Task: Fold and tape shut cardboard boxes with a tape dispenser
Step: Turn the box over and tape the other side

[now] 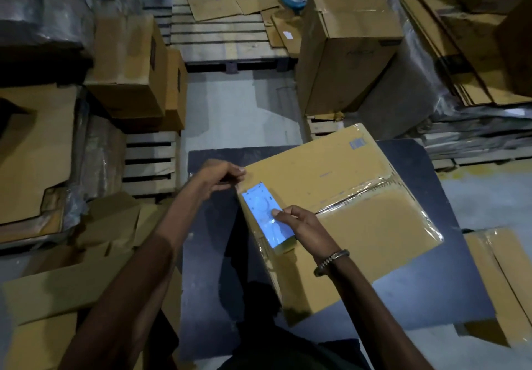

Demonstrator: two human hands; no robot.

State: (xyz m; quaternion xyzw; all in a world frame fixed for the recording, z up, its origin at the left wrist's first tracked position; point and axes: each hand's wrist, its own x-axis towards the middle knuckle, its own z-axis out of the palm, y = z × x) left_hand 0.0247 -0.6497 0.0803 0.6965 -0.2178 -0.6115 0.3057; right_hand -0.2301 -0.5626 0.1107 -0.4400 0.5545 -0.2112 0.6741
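A brown cardboard box (331,173) lies on a dark table (426,289), its flaps folded shut. Shiny clear tape (362,194) runs along the middle seam. A blue tape dispenser (266,215) rests on the box's left edge. My right hand (302,224) grips the dispenser from its right side, thumb on top. My left hand (220,176) is at the box's far-left corner, just beyond the dispenser's tip. Its fingers and thumb pinch together there, apparently on the tape end; the tape itself is too faint to see.
Closed boxes (129,67) are stacked on a pallet at the left, and a tall box (345,47) stands at the right. Flattened cardboard (37,150) lies to my left, more cardboard (501,286) to my right. A wooden pallet (221,38) sits ahead across the grey floor.
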